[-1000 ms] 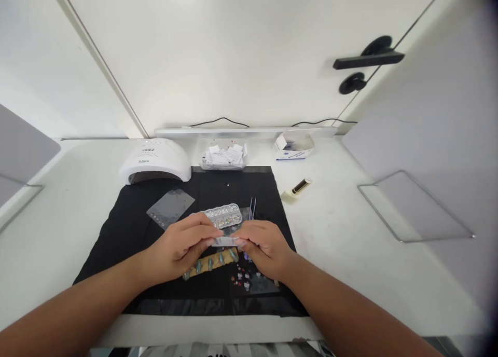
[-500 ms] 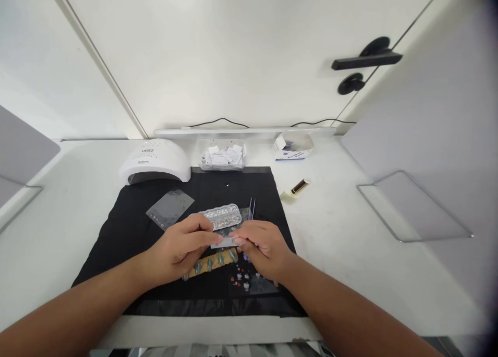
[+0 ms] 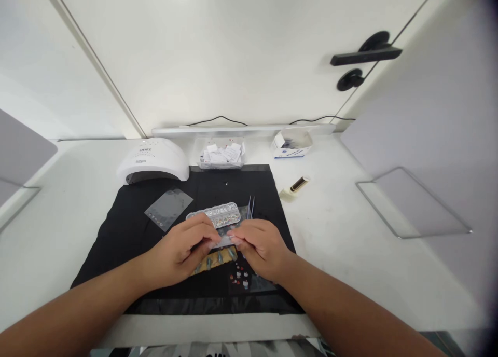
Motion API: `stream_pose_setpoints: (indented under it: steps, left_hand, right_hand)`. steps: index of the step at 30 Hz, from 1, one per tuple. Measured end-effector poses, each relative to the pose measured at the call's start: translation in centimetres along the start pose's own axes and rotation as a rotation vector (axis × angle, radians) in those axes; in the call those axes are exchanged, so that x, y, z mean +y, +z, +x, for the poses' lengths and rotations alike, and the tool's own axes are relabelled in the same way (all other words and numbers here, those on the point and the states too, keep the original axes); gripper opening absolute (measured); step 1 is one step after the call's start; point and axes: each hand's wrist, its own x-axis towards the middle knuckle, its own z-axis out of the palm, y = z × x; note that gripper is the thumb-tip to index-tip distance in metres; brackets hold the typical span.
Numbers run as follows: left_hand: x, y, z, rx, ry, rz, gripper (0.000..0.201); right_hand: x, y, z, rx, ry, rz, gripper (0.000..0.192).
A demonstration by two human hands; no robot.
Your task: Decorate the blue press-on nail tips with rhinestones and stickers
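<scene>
My left hand [image 3: 185, 248] and my right hand [image 3: 262, 245] meet over the middle of the black mat, thumbs and fingers pinched on opposite ends of a small translucent plastic piece [image 3: 225, 242]. Its exact kind is partly hidden by my fingers. Just beyond it lies a clear rhinestone case [image 3: 223, 214] with small compartments of sparkling stones. Below my hands is a tan strip bearing several greenish press-on nails [image 3: 220, 257], partly covered by my left hand. Tweezers [image 3: 251, 207] lie above my right hand. A clear sheet with small character stickers [image 3: 245, 283] lies below it.
The black mat [image 3: 136, 243] covers the white desk's middle. A white nail lamp [image 3: 153, 157], a clear tub of packets [image 3: 221, 154] and an open box [image 3: 292, 143] stand at the back. A polish bottle [image 3: 294, 189] lies right; another clear sheet [image 3: 169, 209] lies left.
My left fingers have curled and drawn back slightly to the left, showing more of the plastic piece. My right hand keeps its pinch. The view has shifted slightly.
</scene>
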Motion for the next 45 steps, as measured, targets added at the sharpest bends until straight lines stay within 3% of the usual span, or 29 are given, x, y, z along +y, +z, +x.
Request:
stream_pose_setpoints:
  steps: [4,12,17,23,30,35,40,45]
  left_hand:
    - [0.1,0.3,0.1,0.008,-0.033,-0.013,0.012]
    - [-0.4,0.5,-0.2,0.039,0.022,0.023,0.023]
    - [-0.3,-0.2,-0.2,-0.054,0.136,0.066,0.015]
    - [0.1,-0.4,-0.1,-0.170,0.272,0.243,0.023]
    - [0.2,0.2,-0.1,-0.066,0.284,0.232,0.015]
    - [-0.2,0.6,-0.6,0.053,0.265,0.165,0.014]
    - [-0.5,0.6,-0.9,0.079,0.256,0.106,0.011]
    - [-0.8,-0.1,-0.7,0.072,0.282,0.079,0.012]
  right_hand:
    - [-0.1,0.0,0.0,0.013,-0.031,-0.059,0.019]
    - [-0.2,0.0,0.0,-0.012,-0.003,-0.035,0.020]
    - [-0.3,-0.4,0.5,-0.086,0.086,0.105,0.028]
    - [-0.6,-0.4,1.0,-0.187,0.231,0.350,0.035]
    - [-0.6,-0.4,1.1,-0.278,0.481,0.590,0.035]
    - [0.1,-0.2,0.5,-0.410,0.674,0.808,0.038]
    - [0.3,0.0,0.2,-0.475,0.746,0.954,0.041]
    - [0.3,-0.2,0.3,-0.461,0.793,1.004,0.040]
